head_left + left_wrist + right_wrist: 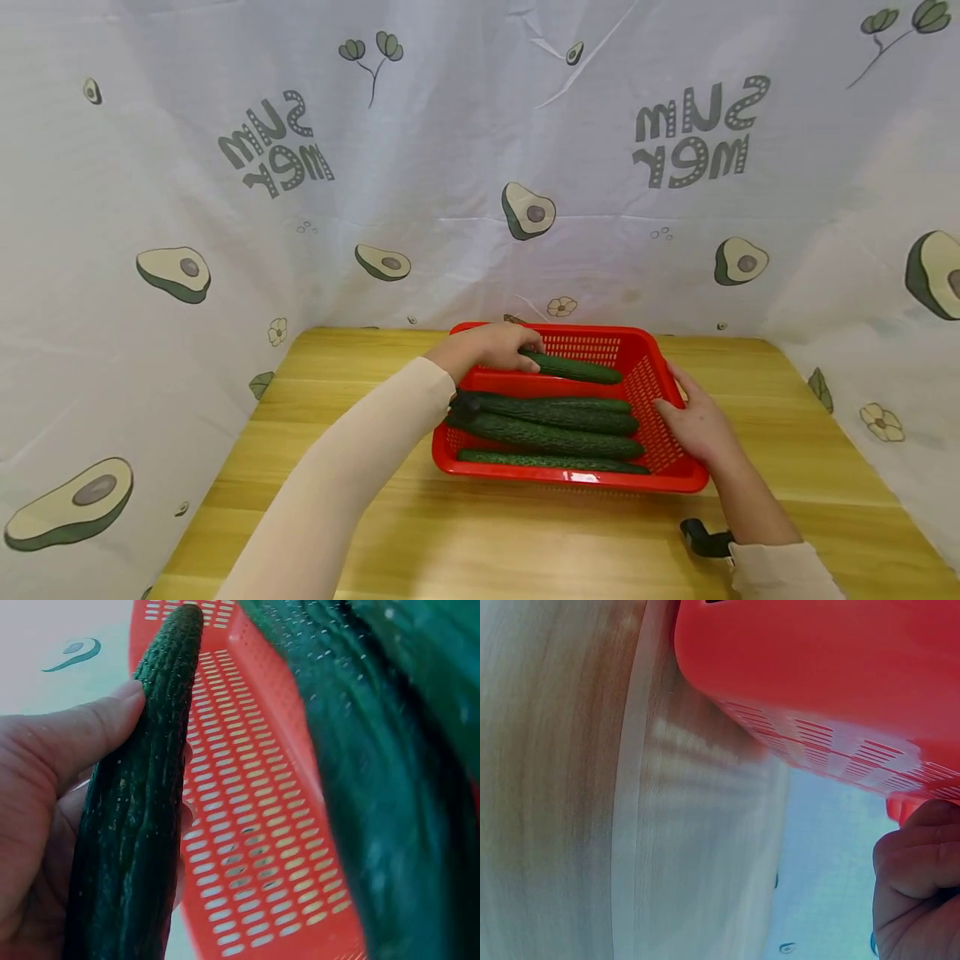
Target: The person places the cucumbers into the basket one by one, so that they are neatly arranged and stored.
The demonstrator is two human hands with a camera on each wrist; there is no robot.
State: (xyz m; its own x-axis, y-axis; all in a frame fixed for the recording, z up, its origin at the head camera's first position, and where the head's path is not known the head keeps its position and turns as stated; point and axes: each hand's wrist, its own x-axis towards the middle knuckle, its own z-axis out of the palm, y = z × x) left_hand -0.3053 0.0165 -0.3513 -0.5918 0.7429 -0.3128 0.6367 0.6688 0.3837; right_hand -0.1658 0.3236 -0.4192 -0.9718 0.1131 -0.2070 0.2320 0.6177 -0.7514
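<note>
My left hand (498, 346) grips a dark green cucumber (577, 368) at the far side of a red plastic basket (566, 477). In the left wrist view the thumb lies along one side of this cucumber (135, 802), and fingertips show at its other side. Several more cucumbers (562, 435) lie side by side in the basket's near part. At the basket's right end, my right hand (699, 421) holds the rim, thumb on the inner side. The right wrist view shows its curled fingers (915, 862) against the basket's slotted wall (832, 742).
The basket is over a wooden table (555, 542). A black object (703, 539), perhaps part of the wrist camera's mount, shows by the right wrist. A white sheet (465, 150) printed with avocados hangs behind and at both sides.
</note>
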